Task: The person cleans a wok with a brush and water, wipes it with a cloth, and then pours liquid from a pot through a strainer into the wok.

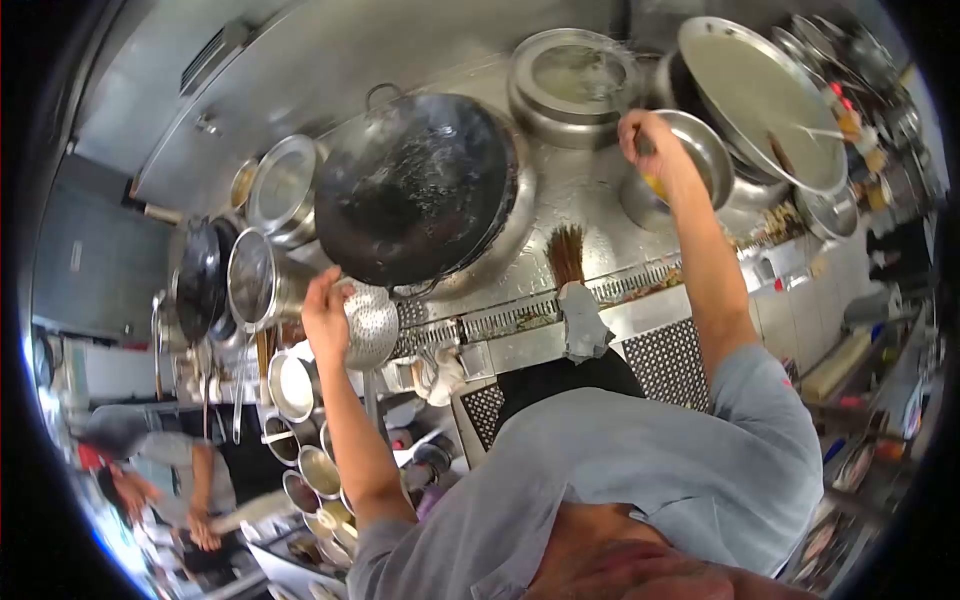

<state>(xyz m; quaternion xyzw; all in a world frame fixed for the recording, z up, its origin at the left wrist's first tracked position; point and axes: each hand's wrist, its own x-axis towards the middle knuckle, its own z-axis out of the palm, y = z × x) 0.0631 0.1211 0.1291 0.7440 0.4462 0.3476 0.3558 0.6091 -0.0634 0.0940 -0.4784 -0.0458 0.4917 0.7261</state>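
The wok (425, 195) sits on the steel desk (572, 195), the perforated strainer (372, 328) by its near rim, presumably for ready reach. At the wok's near-left edge, the left hand (325, 308) is beside the strainer, fingers curled; whether its grip holds anything cannot be told. Right of the wok, the right hand (650, 142) is above the metal bowl (712, 160), fingers curled, its grip equally undetermined.

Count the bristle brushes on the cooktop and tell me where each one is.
1: the bristle brush, bristles pointing toward the back, near the front edge of the cooktop, between the black wok and the steel bowl. Others may be hidden behind pots.
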